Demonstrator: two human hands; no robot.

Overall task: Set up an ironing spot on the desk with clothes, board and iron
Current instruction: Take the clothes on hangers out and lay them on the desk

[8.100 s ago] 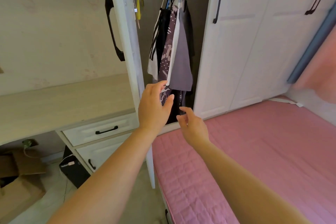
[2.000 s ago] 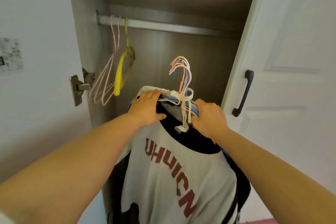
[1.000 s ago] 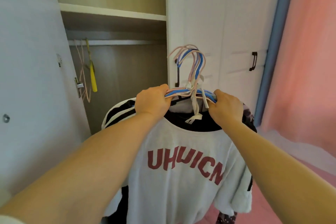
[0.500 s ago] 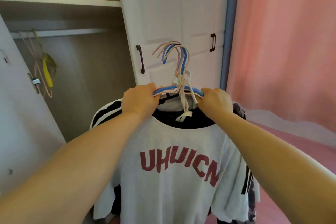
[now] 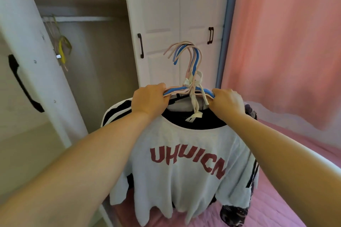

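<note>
Nearest, the white T-shirt (image 5: 184, 162) with red lettering hangs in front of the chest, darker garments behind it, over the pink bed (image 5: 276, 212). Above it, left hand (image 5: 150, 100) and right hand (image 5: 227, 102) each grip one end of the bunched hangers (image 5: 190, 72), whose long axis runs left-right, equally near both. Beyond, the open wardrobe (image 5: 103, 64). No counter in view.

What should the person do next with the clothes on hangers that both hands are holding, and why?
Probably carry the bundle away from the wardrobe toward the desk, which is not in view now. The left hand and right hand each grip one end of the hangers, the white T-shirt and other clothes hang free of the rail, and nothing else holds them.
</note>
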